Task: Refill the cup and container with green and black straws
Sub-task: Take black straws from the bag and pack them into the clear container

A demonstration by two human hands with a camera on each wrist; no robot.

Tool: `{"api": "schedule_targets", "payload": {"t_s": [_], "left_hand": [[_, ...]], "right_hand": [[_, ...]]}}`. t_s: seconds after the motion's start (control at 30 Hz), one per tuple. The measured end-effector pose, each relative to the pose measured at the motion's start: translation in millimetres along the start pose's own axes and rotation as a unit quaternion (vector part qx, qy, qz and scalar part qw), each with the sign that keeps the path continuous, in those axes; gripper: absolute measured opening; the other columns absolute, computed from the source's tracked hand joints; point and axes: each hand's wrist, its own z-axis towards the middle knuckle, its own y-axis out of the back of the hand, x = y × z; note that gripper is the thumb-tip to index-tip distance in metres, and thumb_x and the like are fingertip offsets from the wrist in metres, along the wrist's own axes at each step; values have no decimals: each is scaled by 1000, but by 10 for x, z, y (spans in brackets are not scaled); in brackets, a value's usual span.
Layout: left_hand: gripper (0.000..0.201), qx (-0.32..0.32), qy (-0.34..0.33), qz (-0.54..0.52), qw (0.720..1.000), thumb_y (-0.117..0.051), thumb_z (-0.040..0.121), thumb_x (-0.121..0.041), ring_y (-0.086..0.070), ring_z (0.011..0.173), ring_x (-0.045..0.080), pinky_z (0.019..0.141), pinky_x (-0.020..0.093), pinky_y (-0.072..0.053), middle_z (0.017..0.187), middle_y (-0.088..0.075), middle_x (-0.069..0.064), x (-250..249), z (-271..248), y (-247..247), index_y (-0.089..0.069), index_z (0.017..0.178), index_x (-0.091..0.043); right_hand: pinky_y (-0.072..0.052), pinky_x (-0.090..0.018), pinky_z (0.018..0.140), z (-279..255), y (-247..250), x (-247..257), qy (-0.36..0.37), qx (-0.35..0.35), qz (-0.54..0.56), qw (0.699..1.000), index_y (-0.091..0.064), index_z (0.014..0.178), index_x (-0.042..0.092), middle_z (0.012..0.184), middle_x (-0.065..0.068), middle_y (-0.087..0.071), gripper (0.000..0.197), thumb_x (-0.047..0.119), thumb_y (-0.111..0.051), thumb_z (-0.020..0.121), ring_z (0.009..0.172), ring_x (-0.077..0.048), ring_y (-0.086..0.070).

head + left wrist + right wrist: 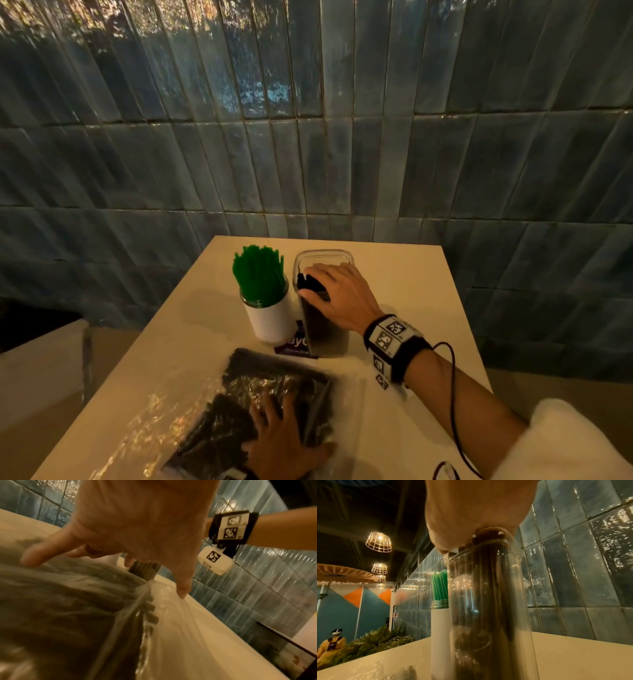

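Observation:
A white cup point(272, 320) packed with green straws point(258, 274) stands at the middle of the pale table point(411, 291). Just right of it is a tall clear container point(325, 337) holding black straws point(306, 282). My right hand point(334, 291) sits over the container's mouth, thumb and fingers curled round the tops of a bunch of black straws. From the right wrist, the palm point(471, 513) covers the container point(488, 601), with the green straws point(439, 585) behind. My left hand point(281, 435) presses flat, fingers spread, on a clear plastic bag of black straws point(260, 387) near the front edge; the bag point(68, 615) fills the left wrist view.
A purple card point(291, 344) lies under the cup and container. A blue tiled wall point(308, 154) closes the table's far side. The table drops off on the left and right. Far off, a person in yellow point(332, 642) stands beside plants point(376, 638).

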Motion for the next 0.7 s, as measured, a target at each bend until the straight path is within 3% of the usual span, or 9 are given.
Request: {"api": "schedule_targets", "payload": {"t_s": [0.1, 0.17, 0.27, 0.33, 0.4, 0.5, 0.53, 0.6, 0.7], "left_hand": [[133, 52, 17, 21, 998, -50, 49, -91, 23, 136, 43, 109, 66, -11, 148, 34, 9, 38, -81, -96, 31, 138, -34], [132, 74, 1, 29, 997, -52, 52, -88, 25, 135, 45, 108, 67, -9, 146, 37, 11, 77, -123, -110, 30, 139, -32], [111, 71, -16, 9, 997, -52, 68, -78, 22, 137, 44, 108, 68, -9, 148, 34, 10, 75, -173, -128, 16, 144, -33], [87, 43, -14, -9, 999, -47, 81, -65, 17, 138, 43, 108, 67, -9, 151, 27, 8, 53, -222, -122, 3, 145, -32], [70, 27, -22, -29, 999, -40, 89, -51, 13, 139, 42, 108, 66, -8, 154, 20, 8, 84, -210, -123, -5, 144, -28], [54, -4, -61, -43, 997, -30, 90, -46, -2, 142, 40, 110, 63, -12, 155, -2, 9, 216, -123, -139, -19, 138, -24], [48, -13, -68, -46, 997, -28, 90, -45, -12, 140, 39, 110, 61, -17, 152, -13, 9, 248, -116, -130, -26, 133, -23], [37, -36, -78, -59, 995, -27, 94, -41, -31, 132, 31, 109, 52, -28, 142, -31, 6, 259, -156, -117, -35, 125, -22], [34, -139, -102, -72, 982, -31, 98, -30, -43, 119, 24, 100, 37, -38, 132, -44, 6, 231, -242, -103, -39, 128, -15]], "right_hand": [[-9, -43, 117, -22, 19, -15, -1, 9, -14, 1000, -38, 142, 22, 150, -4, -36, 76, 65, -12, 85, 138, -21, -30], [-5, -42, 118, -117, 19, -3, -9, -31, 14, 999, -36, 143, 23, 153, -3, -31, 68, 60, -20, 89, 141, -19, -24], [-22, -35, 113, -471, -95, 60, -57, -144, 119, 981, -49, 132, 19, 142, -3, -43, 45, 43, -39, 94, 131, -11, -32], [-35, -24, 105, -784, -202, 131, -89, -157, 169, 969, -57, 115, 16, 127, -5, -50, 29, 32, -46, 93, 116, 0, -35], [-36, -8, 94, -1077, -306, 165, -84, -186, 189, 961, -56, 100, 15, 110, -8, -52, 17, 24, -49, 87, 101, 4, -38], [-37, -4, 80, -1407, -419, 183, -101, -234, 211, 944, -50, 91, 21, 99, 2, -47, 9, 18, -49, 82, 86, 3, -43], [-38, -5, 76, -1488, -460, 196, -119, -208, 223, 945, -51, 89, 22, 96, 6, -47, 9, 16, -50, 83, 82, 3, -44], [-42, -12, 75, -1617, -548, 244, -158, -73, 244, 954, -51, 89, 24, 94, 9, -49, 11, 14, -51, 86, 83, 1, -48], [-43, -26, 93, -1686, -689, 337, -142, 149, 216, 954, -59, 104, 20, 107, 4, -55, 18, 15, -46, 92, 98, -10, -53]]}}
